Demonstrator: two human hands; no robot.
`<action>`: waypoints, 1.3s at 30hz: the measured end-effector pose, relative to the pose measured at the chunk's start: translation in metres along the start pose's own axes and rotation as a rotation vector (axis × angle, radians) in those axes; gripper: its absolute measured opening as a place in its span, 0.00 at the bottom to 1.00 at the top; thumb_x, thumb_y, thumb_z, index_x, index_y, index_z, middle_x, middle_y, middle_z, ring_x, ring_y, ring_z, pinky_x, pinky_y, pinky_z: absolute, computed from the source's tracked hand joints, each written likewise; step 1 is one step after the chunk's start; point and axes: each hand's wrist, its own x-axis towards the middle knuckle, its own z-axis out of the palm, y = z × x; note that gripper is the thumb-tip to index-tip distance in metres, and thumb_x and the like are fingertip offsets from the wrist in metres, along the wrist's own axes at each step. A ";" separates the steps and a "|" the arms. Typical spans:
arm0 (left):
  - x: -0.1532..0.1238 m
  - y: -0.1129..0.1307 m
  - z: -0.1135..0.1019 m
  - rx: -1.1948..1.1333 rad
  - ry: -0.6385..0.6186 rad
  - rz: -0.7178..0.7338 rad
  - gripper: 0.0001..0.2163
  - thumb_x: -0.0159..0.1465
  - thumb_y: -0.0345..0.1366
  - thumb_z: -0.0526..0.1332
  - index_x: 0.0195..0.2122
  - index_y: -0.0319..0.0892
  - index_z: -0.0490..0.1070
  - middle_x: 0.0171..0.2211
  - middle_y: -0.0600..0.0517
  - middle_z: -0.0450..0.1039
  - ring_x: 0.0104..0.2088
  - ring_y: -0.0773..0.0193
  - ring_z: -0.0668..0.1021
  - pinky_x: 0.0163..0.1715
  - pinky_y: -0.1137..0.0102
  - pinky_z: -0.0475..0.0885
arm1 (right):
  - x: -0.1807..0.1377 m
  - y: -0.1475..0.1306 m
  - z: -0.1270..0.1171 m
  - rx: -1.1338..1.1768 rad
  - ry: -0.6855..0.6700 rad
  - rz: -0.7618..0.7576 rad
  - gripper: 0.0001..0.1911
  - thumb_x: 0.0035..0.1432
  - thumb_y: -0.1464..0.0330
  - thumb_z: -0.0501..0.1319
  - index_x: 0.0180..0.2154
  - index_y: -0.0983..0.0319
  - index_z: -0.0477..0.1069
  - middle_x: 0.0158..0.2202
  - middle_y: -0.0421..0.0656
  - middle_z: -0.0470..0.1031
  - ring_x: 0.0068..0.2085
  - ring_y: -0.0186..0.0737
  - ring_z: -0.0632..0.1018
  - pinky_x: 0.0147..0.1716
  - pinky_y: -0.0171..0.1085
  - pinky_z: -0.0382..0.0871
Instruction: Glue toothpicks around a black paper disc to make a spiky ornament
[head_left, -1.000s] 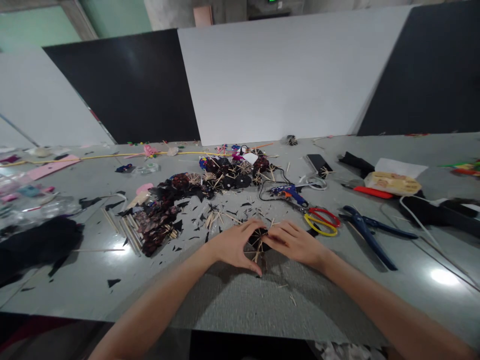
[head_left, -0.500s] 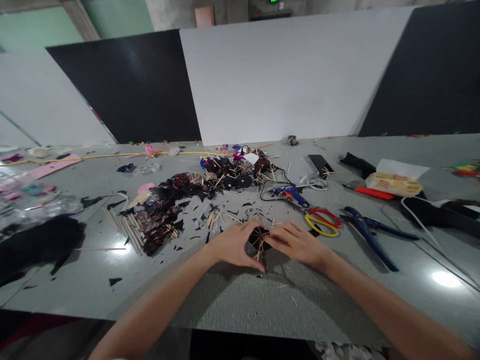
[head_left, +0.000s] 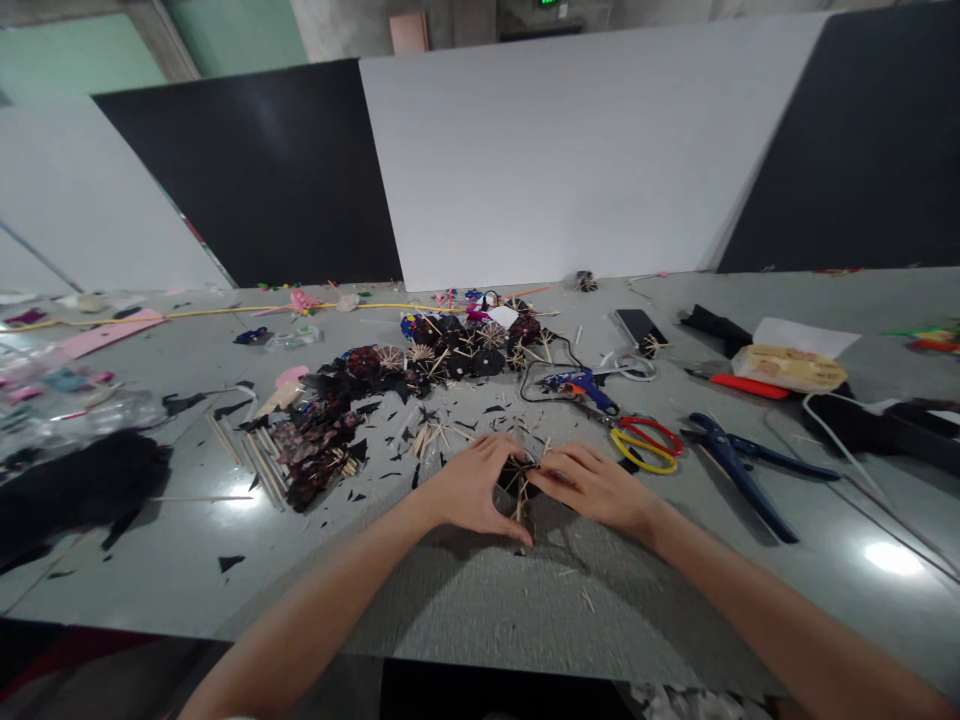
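Near the table's front edge, my left hand (head_left: 472, 490) curves around a small black piece with thin wooden spokes (head_left: 511, 482), its thumb low by the piece's stick. My right hand (head_left: 581, 482) pinches the same piece from the right, fingers bent and pressed together. It looks like a miniature umbrella of black material on sticks; its far side is hidden by my fingers. Behind my hands lie loose wooden sticks (head_left: 427, 436) and black scraps. Farther back is a heap of similar spoked black pieces (head_left: 487, 362).
To the right lie a blue glue gun (head_left: 589, 388), red-and-yellow-handled scissors (head_left: 645, 445), blue-handled cutters (head_left: 739, 470), a phone (head_left: 640, 327) and a red utility knife (head_left: 750, 386). Patterned dark fabric (head_left: 315, 450) and black cloth (head_left: 82, 490) are on the left. White and black panels (head_left: 577, 150) stand behind.
The spoked black piece has tilted a little between my fingers, so its spokes show less. Both hands stay almost where they were, with slight finger shifts.
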 end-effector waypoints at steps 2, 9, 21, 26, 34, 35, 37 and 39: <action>0.000 0.000 0.002 0.002 0.012 0.002 0.44 0.45 0.62 0.76 0.56 0.43 0.62 0.55 0.39 0.71 0.57 0.43 0.75 0.61 0.49 0.68 | 0.001 0.000 0.000 0.017 -0.001 0.002 0.13 0.69 0.76 0.58 0.50 0.61 0.76 0.42 0.46 0.77 0.48 0.43 0.74 0.48 0.42 0.73; 0.001 0.000 0.005 -0.098 -0.013 -0.018 0.47 0.45 0.59 0.77 0.60 0.44 0.60 0.58 0.38 0.70 0.59 0.43 0.74 0.61 0.49 0.69 | 0.000 0.000 0.005 0.060 -0.007 -0.004 0.12 0.70 0.75 0.57 0.50 0.61 0.76 0.42 0.46 0.78 0.48 0.42 0.76 0.48 0.41 0.75; 0.000 0.003 0.005 -0.147 -0.023 -0.082 0.50 0.44 0.57 0.79 0.63 0.44 0.61 0.59 0.39 0.69 0.59 0.44 0.73 0.62 0.50 0.68 | -0.001 0.002 0.006 0.114 -0.025 -0.017 0.14 0.67 0.76 0.60 0.53 0.63 0.75 0.45 0.48 0.78 0.50 0.44 0.75 0.50 0.43 0.75; 0.000 0.002 0.005 -0.169 -0.031 -0.098 0.49 0.45 0.56 0.79 0.64 0.45 0.60 0.59 0.39 0.68 0.60 0.43 0.72 0.62 0.50 0.68 | -0.001 0.003 0.004 0.129 -0.025 -0.021 0.15 0.66 0.77 0.61 0.53 0.63 0.75 0.47 0.48 0.79 0.51 0.44 0.76 0.50 0.44 0.75; 0.000 0.000 0.005 -0.168 -0.029 -0.073 0.49 0.44 0.56 0.79 0.64 0.43 0.60 0.58 0.40 0.68 0.59 0.45 0.73 0.62 0.50 0.69 | -0.001 0.002 0.004 0.103 -0.042 -0.021 0.13 0.69 0.75 0.58 0.52 0.62 0.75 0.47 0.47 0.79 0.50 0.43 0.77 0.52 0.44 0.75; 0.000 0.000 0.005 -0.165 -0.032 -0.077 0.50 0.44 0.56 0.79 0.64 0.44 0.60 0.58 0.40 0.68 0.59 0.44 0.73 0.62 0.49 0.69 | -0.001 0.002 0.004 0.108 -0.040 -0.024 0.13 0.69 0.75 0.58 0.52 0.62 0.75 0.47 0.47 0.79 0.51 0.43 0.77 0.53 0.44 0.75; 0.000 0.000 0.005 -0.159 -0.039 -0.090 0.50 0.44 0.56 0.79 0.64 0.44 0.60 0.58 0.39 0.68 0.59 0.44 0.73 0.62 0.48 0.69 | -0.001 0.002 0.005 0.120 -0.030 -0.033 0.13 0.69 0.76 0.58 0.52 0.62 0.75 0.47 0.48 0.79 0.51 0.43 0.77 0.53 0.45 0.75; -0.001 0.000 0.005 -0.153 -0.043 -0.100 0.50 0.44 0.56 0.79 0.64 0.44 0.60 0.58 0.39 0.68 0.60 0.43 0.73 0.61 0.49 0.69 | 0.000 0.002 0.005 0.118 -0.027 -0.042 0.13 0.68 0.76 0.58 0.51 0.62 0.76 0.46 0.48 0.79 0.50 0.43 0.77 0.51 0.44 0.76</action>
